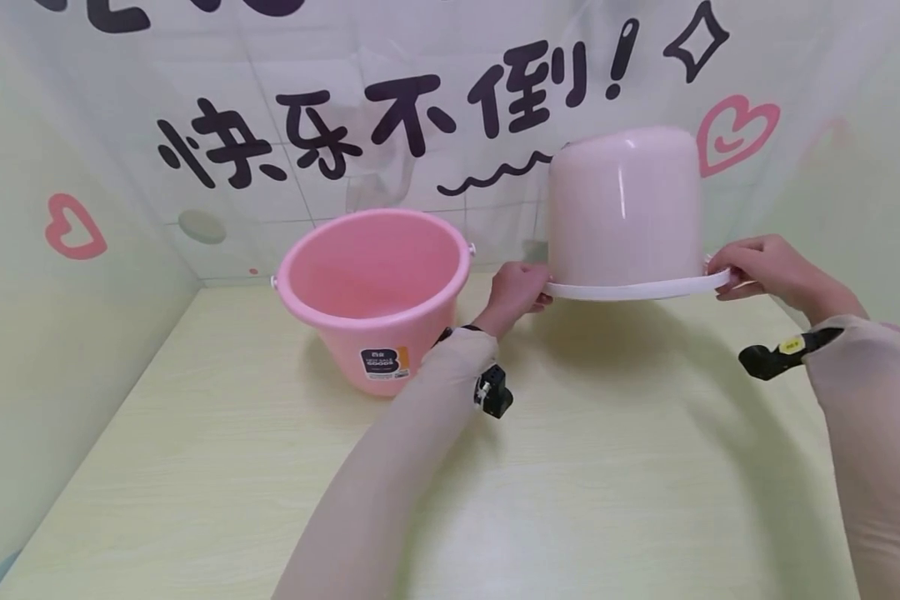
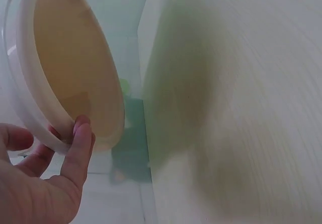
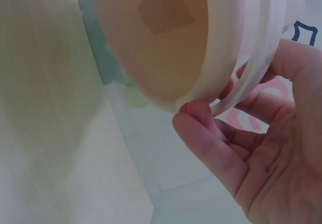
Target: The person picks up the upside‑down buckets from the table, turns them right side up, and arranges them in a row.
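A pale pink bucket (image 1: 626, 212) hangs upside down above the table at the right of the head view, its mouth facing down. My left hand (image 1: 519, 293) grips its rim at the left side, with fingertips curled over the edge in the left wrist view. On the opposite side my right hand (image 1: 768, 271) pinches the rim and the white handle (image 3: 259, 63). Both wrist views look into the bucket's hollow inside (image 2: 75, 48). Left of my left hand, a deeper pink bucket (image 1: 375, 275) stands upright on the table, a dark label (image 1: 381, 363) on its front.
The pale wood-grain table (image 1: 570, 500) meets a wall at the back. A white sheet (image 1: 390, 50) with dark lettering and pink hearts hangs there. Light green walls (image 1: 30, 350) flank the table. My left forearm passes close to the upright bucket.
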{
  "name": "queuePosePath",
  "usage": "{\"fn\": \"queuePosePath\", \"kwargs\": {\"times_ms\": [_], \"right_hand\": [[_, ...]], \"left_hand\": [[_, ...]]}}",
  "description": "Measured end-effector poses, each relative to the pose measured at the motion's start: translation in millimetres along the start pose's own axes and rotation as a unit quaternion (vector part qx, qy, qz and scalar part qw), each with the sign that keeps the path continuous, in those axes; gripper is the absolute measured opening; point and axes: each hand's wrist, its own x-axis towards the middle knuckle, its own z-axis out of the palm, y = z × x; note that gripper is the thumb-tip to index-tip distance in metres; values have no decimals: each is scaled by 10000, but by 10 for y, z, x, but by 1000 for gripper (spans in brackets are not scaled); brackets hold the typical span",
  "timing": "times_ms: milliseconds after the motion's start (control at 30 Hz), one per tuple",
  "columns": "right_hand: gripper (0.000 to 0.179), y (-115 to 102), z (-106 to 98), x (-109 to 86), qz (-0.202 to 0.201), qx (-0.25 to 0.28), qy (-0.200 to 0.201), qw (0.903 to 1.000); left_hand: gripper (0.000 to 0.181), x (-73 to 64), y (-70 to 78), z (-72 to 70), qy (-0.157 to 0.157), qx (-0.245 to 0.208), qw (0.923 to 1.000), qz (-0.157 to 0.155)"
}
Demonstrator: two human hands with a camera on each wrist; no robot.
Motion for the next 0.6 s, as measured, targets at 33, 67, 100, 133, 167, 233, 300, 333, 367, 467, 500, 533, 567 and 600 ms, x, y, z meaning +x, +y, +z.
{"fn": "queuePosePath", "kwargs": {"times_ms": [33, 67, 100, 133, 167, 233, 300, 333, 367, 467, 500, 533, 567, 600], "right_hand": [[25, -7, -13, -5, 22, 122, -55, 9999], [27, -12, -24, -8, 34, 224, -104, 9997], [29, -15, -35, -9, 42, 311, -160, 9994], [30, -19, -43, -9, 52, 390, -204, 9990], [30, -19, -52, -9, 23, 413, -261, 9988], [29, -18, -68, -19, -91, 356, -337, 9988], [24, -13, -86, -27, -129, 275, -365, 9989], [22, -10, -96, -34, -159, 218, -371, 9989], [22, -6, -108, -44, -210, 165, -391, 9989], [30, 4, -143, -64, -305, 68, -437, 9986], [30, 5, -151, -70, -364, 18, -456, 9983], [31, 6, -160, -77, -423, 15, -479, 9980], [31, 6, -169, -85, -466, 19, -501, 9977], [30, 6, -176, -92, -500, 21, -519, 9974]], "left_hand": [[20, -2, 15, -9, -32, -46, 10000, -54], [21, -3, 28, -18, -60, -79, 9999, -91], [22, -2, 39, -25, -87, -112, 9998, -129], [22, -2, 45, -33, -128, -126, 9997, -146], [22, -1, 49, -41, -171, -133, 9996, -155], [21, -5, 47, -57, -294, -116, 9994, -112], [20, -11, 37, -73, -458, -78, 9989, -24], [20, -17, 34, -82, -544, -67, 9985, 41], [19, -25, 32, -92, -625, -65, 9980, 100], [18, -41, 38, -116, -826, -197, 9961, 219], [18, -45, 43, -123, -881, -241, 9955, 258], [17, -48, 49, -131, -933, -291, 9948, 285], [16, -47, 52, -137, -992, -336, 9940, 300], [16, -46, 56, -144, -1045, -388, 9933, 301]]}}
